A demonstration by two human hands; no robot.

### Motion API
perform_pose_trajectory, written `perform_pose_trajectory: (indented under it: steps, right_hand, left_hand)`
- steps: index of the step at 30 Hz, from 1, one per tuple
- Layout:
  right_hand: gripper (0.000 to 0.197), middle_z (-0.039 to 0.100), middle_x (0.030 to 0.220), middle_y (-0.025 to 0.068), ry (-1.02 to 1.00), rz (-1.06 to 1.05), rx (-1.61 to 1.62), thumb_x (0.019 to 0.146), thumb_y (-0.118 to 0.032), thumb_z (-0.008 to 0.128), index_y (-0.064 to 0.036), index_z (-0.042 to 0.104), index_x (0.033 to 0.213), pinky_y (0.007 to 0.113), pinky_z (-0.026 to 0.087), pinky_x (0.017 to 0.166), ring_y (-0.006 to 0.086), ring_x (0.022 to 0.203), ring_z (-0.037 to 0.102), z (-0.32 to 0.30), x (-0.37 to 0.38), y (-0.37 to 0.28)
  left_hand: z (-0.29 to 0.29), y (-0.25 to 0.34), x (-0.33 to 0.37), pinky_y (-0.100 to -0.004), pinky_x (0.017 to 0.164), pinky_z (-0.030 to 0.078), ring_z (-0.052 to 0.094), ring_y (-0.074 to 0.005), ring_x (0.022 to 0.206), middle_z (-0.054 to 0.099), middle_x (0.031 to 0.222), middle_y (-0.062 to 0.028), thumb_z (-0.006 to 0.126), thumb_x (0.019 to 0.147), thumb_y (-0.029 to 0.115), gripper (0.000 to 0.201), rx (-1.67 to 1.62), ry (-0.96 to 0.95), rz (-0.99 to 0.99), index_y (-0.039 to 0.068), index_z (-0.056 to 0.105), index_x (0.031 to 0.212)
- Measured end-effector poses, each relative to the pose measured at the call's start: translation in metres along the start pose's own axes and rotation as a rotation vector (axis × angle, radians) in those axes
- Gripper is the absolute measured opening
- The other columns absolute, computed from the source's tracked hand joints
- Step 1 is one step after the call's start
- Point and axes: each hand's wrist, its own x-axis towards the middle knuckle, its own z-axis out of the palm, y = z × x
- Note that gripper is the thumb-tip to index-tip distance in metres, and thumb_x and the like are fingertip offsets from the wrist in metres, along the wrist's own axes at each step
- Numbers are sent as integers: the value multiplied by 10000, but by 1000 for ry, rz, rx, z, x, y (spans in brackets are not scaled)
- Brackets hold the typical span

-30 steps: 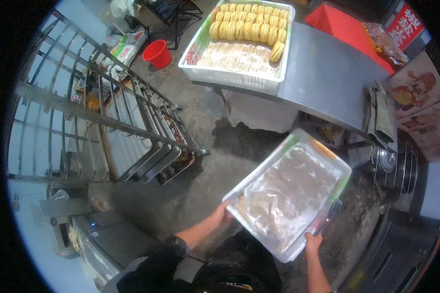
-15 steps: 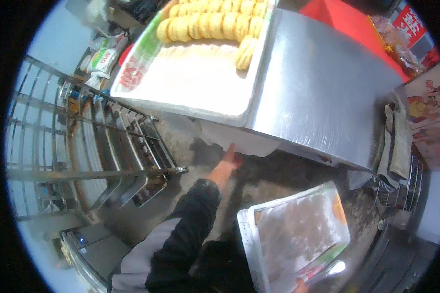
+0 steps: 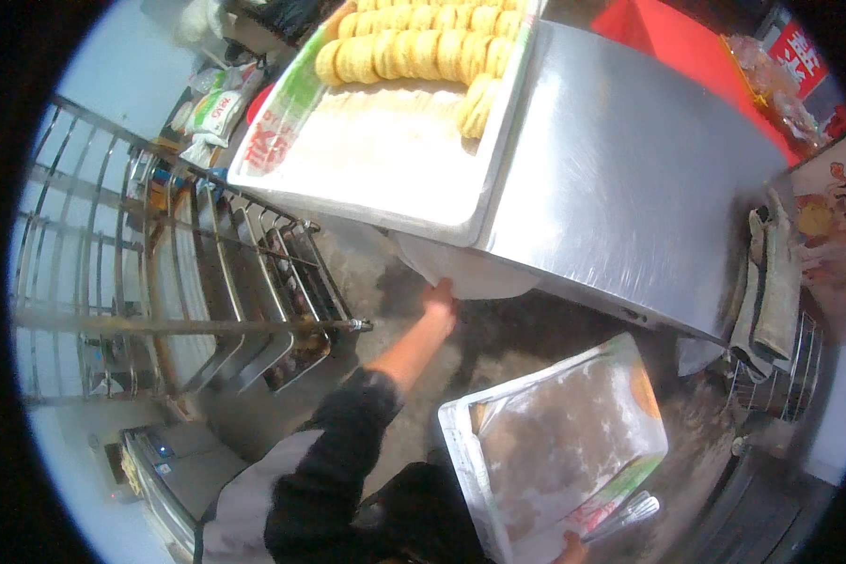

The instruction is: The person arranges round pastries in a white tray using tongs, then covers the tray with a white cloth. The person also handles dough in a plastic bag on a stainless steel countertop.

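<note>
My left hand [image 3: 439, 303] reaches under the near edge of a steel tabletop [image 3: 620, 169]. Its fingers are closed at the lower edge of a thin white sheet [image 3: 475, 271] that hangs there; the fingertips are partly hidden. At the bottom of the view my right hand [image 3: 571, 549] grips the near rim of a white tray [image 3: 461, 446], tilted on its side, its brownish inside [image 3: 564, 432] dusted with white powder. Beside that hand a shiny silver, ribbed object [image 3: 630, 515] sticks out; its kind is unclear. Only part of the right hand shows.
On the tabletop a large white tray [image 3: 348, 207] holds rows of round yellow pastries [image 3: 423, 54]. A metal rack [image 3: 188, 327] with trays stands left. Grey cloths [image 3: 771, 282] hang over the right edge, near a wire basket [image 3: 799, 376]. A grey appliance [image 3: 183, 465] sits lower left.
My left hand has moved from pointing at the hanging white sheet to closing on its edge. The tilted tray in my right hand has shifted slightly left. The whole view has shifted a little.
</note>
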Motion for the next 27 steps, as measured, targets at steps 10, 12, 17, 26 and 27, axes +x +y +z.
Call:
perform_pose_trajectory:
  steps: [10, 12, 17, 26, 27]
  right_hand:
    - [560, 619, 1193, 157, -121, -33, -33, 804, -118, 638, 31, 523, 1332, 491, 545, 950, 345, 1096, 649, -20, -38, -15]
    - [568, 622, 1180, 160, -382, -98, -48, 808, -183, 639, 25, 521, 1323, 485, 535, 980, 345, 1116, 644, -19, -49, -21]
    - [553, 649, 1200, 165, -373, -48, -164, 818, -227, 632, 21, 557, 1307, 459, 493, 1040, 345, 1161, 624, 5, -58, -30]
    - [611, 632, 1309, 171, -571, 28, -127, 819, -260, 611, -13, 533, 1373, 480, 452, 1109, 379, 1225, 598, 65, -73, -34]
    - [621, 629, 1319, 174, -536, -2, -154, 817, -258, 609, -15, 527, 1382, 488, 448, 1115, 387, 1232, 594, 59, -80, -35]
  left_hand:
    - [-551, 46, -283, -424, 910, 538, 673, -281, 1023, 721, 1117, -191, 620, 977, 318, 442, 1483, -216, -67, 21, 640, 1304]
    - [-656, 50, -365, -405, 788, 568, 745, -258, 864, 779, 895, -113, 701, 924, 363, 395, 1368, -101, -196, 49, 749, 1159]
    - [-635, 32, -437, -375, 644, 540, 658, -187, 668, 700, 744, -61, 664, 893, 215, 209, 1212, -53, -241, 15, 723, 902]
    - [-262, 204, -411, -276, 493, 444, 627, -127, 631, 563, 621, -1, 662, 879, 123, 292, 270, -484, 803, 46, 499, 649]
    - [-241, 240, -395, -271, 500, 452, 619, -133, 631, 594, 667, -24, 640, 872, 99, 185, 168, -432, 1187, 19, 577, 717]
